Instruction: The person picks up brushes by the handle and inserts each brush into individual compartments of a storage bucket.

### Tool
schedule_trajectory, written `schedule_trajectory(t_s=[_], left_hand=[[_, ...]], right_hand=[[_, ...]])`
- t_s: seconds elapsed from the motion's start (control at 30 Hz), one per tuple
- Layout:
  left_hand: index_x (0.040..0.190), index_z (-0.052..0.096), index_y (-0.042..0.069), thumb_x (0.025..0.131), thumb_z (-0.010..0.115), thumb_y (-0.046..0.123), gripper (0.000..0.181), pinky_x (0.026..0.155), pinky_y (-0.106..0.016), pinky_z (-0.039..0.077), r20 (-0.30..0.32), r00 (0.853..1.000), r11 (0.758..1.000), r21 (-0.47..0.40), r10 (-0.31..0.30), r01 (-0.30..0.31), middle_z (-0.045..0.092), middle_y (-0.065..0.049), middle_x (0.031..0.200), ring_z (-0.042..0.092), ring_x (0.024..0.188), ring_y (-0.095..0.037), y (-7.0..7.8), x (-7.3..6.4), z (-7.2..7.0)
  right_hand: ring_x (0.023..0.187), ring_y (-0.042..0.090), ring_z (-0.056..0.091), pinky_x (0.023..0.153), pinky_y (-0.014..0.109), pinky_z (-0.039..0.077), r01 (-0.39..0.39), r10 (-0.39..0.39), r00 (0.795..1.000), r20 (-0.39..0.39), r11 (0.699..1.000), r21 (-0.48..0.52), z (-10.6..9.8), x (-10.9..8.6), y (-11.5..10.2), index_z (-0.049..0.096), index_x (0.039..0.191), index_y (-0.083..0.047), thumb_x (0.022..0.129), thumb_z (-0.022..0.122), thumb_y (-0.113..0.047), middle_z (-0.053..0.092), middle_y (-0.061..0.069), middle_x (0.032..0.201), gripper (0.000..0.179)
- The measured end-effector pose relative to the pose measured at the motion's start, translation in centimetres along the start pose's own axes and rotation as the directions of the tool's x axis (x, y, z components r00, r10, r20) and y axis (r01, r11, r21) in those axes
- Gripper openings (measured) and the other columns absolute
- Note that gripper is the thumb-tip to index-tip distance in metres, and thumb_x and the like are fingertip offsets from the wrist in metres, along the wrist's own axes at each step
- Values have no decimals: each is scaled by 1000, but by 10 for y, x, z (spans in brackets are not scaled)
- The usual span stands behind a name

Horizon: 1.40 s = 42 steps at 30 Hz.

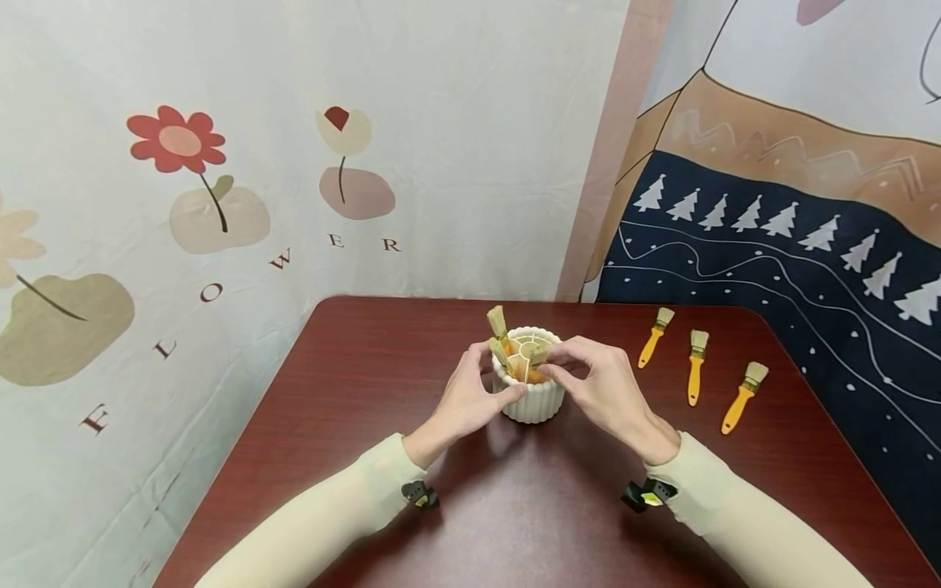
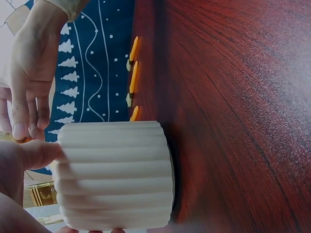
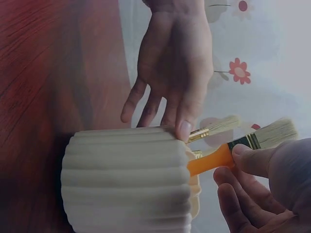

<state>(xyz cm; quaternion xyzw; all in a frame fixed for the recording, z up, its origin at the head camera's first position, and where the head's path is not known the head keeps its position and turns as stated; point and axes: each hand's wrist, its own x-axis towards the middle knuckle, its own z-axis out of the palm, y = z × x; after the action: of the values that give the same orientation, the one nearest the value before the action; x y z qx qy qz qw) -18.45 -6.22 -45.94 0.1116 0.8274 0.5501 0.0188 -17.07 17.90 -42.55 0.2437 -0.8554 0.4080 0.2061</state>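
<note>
A white ribbed pot (image 1: 533, 404) with a divided top stands upright on the table. My left hand (image 1: 468, 395) holds it from the left, thumb at the near rim. In my right hand (image 1: 604, 387), thumb and fingers pinch a paintbrush (image 3: 218, 159) near its metal band. That brush's orange handle goes into the pot's top, bristles up and tilted outward in the right wrist view. Two more brushes stand in the pot on the left side: a taller brush (image 1: 497, 321) and a lower brush (image 1: 501, 353). Their lower ends are hidden inside.
To the right on the dark red table (image 1: 353, 367) lie three loose brushes with orange handles: a far brush (image 1: 657, 336), a middle brush (image 1: 695, 367) and a near brush (image 1: 745, 398). A patterned cloth (image 1: 478, 163) hangs behind the table.
</note>
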Motion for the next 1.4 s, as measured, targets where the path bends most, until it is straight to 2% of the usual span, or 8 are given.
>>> schedule_trajectory(t_s=[0.17, 0.4, 0.53, 0.63, 0.87, 1.1, 1.4], left_hand=[[161, 53, 4, 97, 95, 26, 80, 124, -62, 60, 0, 1000, 1000, -2, 4, -4, 68, -21, 152, 72, 143, -44, 0, -1, 0], [161, 53, 4, 97, 95, 24, 80, 126, -61, 59, -3, 1000, 1000, -14, 7, -7, 68, -20, 153, 71, 144, -41, 0, -2, 0], [161, 53, 4, 97, 95, 24, 80, 125, -60, 60, -2, 1000, 1000, -18, 5, -5, 68, -20, 153, 71, 144, -41, 0, -2, 1], [161, 53, 4, 97, 95, 24, 80, 125, -60, 60, -4, 1000, 1000, -20, 3, -3, 68, -21, 153, 72, 144, -42, 0, -2, 1], [160, 52, 3, 96, 95, 24, 79, 125, -62, 60, -1, 1000, 1000, -24, 11, -11, 67, -21, 153, 72, 144, -43, 0, -1, 0], [161, 52, 3, 96, 95, 24, 80, 125, -63, 59, 1, 1000, 1000, -19, 12, -12, 67, -23, 153, 71, 144, -45, -1, -1, 0], [161, 53, 4, 96, 94, 27, 81, 124, -63, 60, 7, 1000, 1000, -5, -5, 5, 66, -22, 155, 71, 144, -45, 0, -1, -2]], right_hand=[[90, 16, 84, 79, 43, 75, 25, -25, 1000, 2, 1000, -6, 5, -2, 4, 91, 113, -11, 93, 96, 1, 88, 1, 105, 24], [93, 17, 82, 76, 30, 69, 84, -85, 996, -4, 994, -63, 8, -4, 7, 90, 114, -11, 92, 97, 0, 88, 2, 106, 26], [91, 16, 80, 76, 28, 68, 99, -99, 995, 0, 993, -68, 10, -5, 10, 90, 113, -11, 91, 98, 1, 87, 3, 104, 26], [88, 16, 79, 74, 29, 68, 122, -123, 992, -2, 990, -72, 13, -6, 12, 90, 111, -11, 90, 99, 2, 86, 3, 101, 26], [88, 19, 82, 76, 45, 73, 149, -150, 989, -9, 986, -74, 19, -8, 17, 89, 109, -10, 87, 99, 4, 85, 5, 101, 27], [93, 22, 83, 74, 47, 72, 148, -149, 989, -2, 985, -91, 21, -9, 16, 90, 110, -8, 89, 99, 1, 87, 7, 105, 25], [96, 23, 82, 80, 46, 72, 134, -135, 991, 3, 983, -123, 21, -10, 17, 89, 109, -7, 89, 100, -1, 87, 8, 103, 23]])
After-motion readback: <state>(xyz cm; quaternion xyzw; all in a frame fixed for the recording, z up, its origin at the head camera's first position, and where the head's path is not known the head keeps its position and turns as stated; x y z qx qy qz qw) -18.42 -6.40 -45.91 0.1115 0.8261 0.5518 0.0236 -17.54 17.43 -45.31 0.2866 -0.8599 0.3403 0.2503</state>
